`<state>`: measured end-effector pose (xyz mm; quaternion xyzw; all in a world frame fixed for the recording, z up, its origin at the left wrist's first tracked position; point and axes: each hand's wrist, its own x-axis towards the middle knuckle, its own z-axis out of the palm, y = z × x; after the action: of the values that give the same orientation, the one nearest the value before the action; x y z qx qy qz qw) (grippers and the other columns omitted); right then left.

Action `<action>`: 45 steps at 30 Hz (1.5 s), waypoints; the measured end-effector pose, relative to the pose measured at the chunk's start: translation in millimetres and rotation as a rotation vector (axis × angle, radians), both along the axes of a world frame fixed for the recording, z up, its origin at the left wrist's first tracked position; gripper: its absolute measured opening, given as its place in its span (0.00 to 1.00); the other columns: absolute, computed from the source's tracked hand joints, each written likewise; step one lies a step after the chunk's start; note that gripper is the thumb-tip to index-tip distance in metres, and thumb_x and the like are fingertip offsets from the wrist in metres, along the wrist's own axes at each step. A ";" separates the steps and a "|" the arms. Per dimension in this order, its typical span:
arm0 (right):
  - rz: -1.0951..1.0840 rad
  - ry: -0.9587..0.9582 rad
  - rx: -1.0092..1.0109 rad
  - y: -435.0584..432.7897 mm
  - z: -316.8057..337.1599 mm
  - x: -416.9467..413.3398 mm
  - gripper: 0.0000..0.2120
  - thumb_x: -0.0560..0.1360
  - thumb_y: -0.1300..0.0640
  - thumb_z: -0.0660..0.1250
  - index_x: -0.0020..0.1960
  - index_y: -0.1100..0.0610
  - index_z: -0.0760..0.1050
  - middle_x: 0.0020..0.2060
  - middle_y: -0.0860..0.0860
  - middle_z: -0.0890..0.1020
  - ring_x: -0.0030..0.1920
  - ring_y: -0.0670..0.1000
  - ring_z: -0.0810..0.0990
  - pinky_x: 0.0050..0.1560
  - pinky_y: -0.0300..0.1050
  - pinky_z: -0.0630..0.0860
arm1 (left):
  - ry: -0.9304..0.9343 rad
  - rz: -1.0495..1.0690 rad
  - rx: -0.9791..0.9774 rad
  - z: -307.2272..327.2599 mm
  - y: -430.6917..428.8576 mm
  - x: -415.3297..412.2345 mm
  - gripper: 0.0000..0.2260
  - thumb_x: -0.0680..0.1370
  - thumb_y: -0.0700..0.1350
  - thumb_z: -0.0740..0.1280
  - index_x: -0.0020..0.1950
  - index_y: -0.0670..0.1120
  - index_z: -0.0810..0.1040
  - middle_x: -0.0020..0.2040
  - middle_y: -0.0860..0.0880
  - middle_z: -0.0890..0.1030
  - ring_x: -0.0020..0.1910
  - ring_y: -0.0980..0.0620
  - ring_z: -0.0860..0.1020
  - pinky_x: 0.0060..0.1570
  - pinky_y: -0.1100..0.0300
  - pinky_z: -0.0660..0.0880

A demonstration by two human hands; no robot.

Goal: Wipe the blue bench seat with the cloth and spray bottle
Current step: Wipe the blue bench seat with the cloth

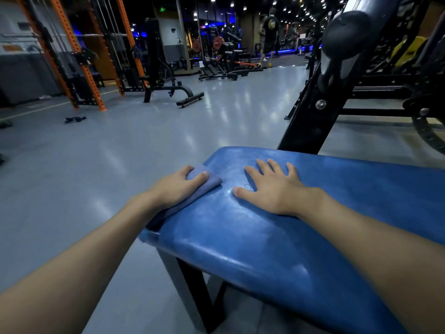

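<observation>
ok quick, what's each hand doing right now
Left hand: closed on the cloth, pressing it at the bench seat's left edge.
Right hand: open, flat on the seat, holding nothing.

Single head view: looks forward-down, close over bench seat [277, 237], gym floor [120, 153] beyond.

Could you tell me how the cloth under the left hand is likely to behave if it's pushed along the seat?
The cloth looks soft and floppy: it drapes over the blue bench seat edge under the left hand, so it would probably bunch rather than slide flat. The seat looks glossy, so it likely glides easily. It seems light.
</observation>
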<state>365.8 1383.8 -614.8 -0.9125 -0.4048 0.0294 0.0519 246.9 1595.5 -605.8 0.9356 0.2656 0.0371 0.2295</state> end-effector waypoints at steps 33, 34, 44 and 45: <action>-0.366 0.811 1.115 -429.4 35.5 -232.7 0.20 0.76 0.52 0.68 0.67 0.52 0.72 0.48 0.48 0.83 0.46 0.47 0.80 0.48 0.47 0.69 | -0.219 -0.751 -0.352 55.7 -446.3 -108.0 0.26 0.74 0.70 0.59 0.54 0.47 0.69 0.48 0.52 0.78 0.43 0.58 0.77 0.41 0.63 0.72; -0.392 0.781 1.121 -449.7 31.2 -225.5 0.15 0.77 0.53 0.68 0.62 0.55 0.76 0.47 0.50 0.83 0.47 0.48 0.79 0.50 0.48 0.70 | -0.185 -0.786 -0.354 54.1 -465.9 -97.1 0.26 0.73 0.70 0.61 0.54 0.48 0.68 0.48 0.52 0.78 0.43 0.57 0.76 0.41 0.61 0.72; -0.881 0.471 1.375 -634.9 79.0 -201.3 0.15 0.81 0.56 0.62 0.56 0.68 0.77 0.45 0.62 0.83 0.44 0.55 0.83 0.47 0.51 0.79 | 0.106 -1.295 -0.357 109.5 -672.9 3.3 0.18 0.71 0.60 0.74 0.51 0.47 0.81 0.42 0.53 0.83 0.40 0.55 0.81 0.45 0.57 0.77; -0.947 0.434 1.384 -653.8 97.2 -208.7 0.15 0.81 0.56 0.62 0.55 0.68 0.77 0.44 0.62 0.83 0.42 0.54 0.82 0.45 0.49 0.78 | 0.119 -1.318 -0.368 125.3 -698.2 3.3 0.20 0.72 0.59 0.73 0.50 0.43 0.80 0.40 0.52 0.81 0.37 0.54 0.79 0.41 0.57 0.74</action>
<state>157.1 730.0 -517.6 -0.7226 0.1096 -0.0749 0.6784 250.3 897.3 -480.5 0.8482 -0.3450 -0.2075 0.3443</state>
